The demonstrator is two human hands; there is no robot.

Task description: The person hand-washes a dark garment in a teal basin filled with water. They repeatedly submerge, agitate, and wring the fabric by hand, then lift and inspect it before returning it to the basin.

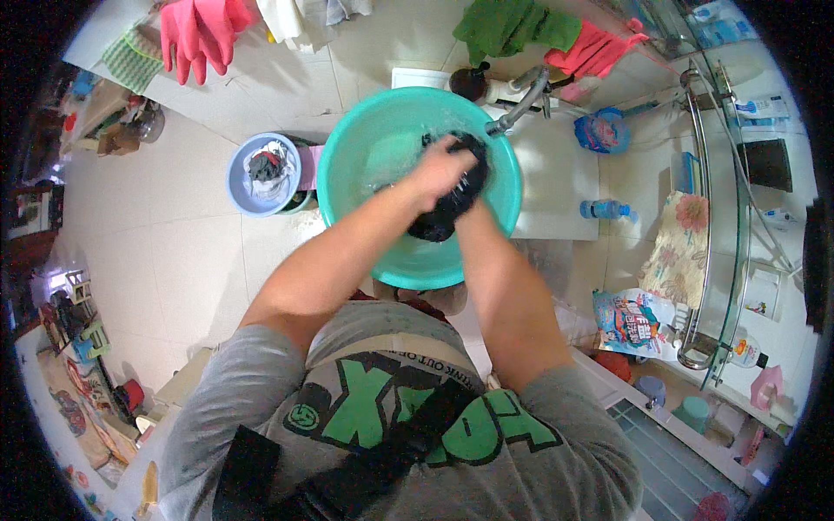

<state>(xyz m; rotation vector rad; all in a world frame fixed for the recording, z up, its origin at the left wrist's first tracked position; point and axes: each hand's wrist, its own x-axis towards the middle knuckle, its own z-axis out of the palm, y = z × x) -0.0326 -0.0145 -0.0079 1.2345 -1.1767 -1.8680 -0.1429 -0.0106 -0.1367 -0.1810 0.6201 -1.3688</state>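
A wet black cloth [459,192] is bunched up in a large turquoise plastic basin [345,215]. My left hand [443,169] grips the cloth from above, its fingers curled into the folds and blurred by motion. My right forearm reaches in from the other side; the right hand [474,210] lies mostly hidden beneath the cloth, so its fingers cannot be made out. Clear water [384,146] covers the basin floor and ripples around the cloth. Over the basin's upper right rim hangs the spout of a metal faucet [521,107].
Left of the basin, a small blue basin [232,176] holds white and dark clothes [266,168]. Rubber gloves [199,36] and a green cloth [518,29] hang along the wall. To the right are a blue bottle [606,210], a detergent bag [635,324] and a metal towel rail [700,215].
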